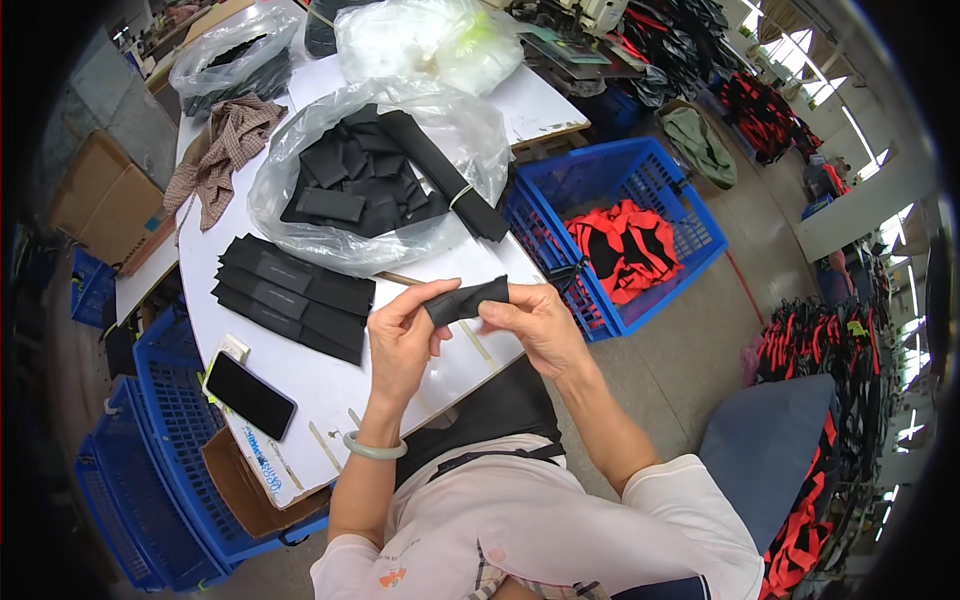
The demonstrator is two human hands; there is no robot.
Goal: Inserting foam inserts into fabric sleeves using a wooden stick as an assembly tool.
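Black fabric strip [467,300] pinched between both hands' grip

white table [330,385] | on it: stack of black fabric strips [292,295], black phone [249,395], clear plastic bag of black pieces [375,185], checked cloth [222,150], two more plastic bags at far end [430,40] | floor: blue crate [660,180] beside table

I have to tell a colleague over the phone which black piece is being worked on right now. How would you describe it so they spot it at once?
Start at the white table with the clear plastic bag of black pieces. At its near edge, the black fabric strip is pinched between the left hand and the right hand. Unlike the stack of black strips lying flat on the table, it is lifted off the surface and bent.
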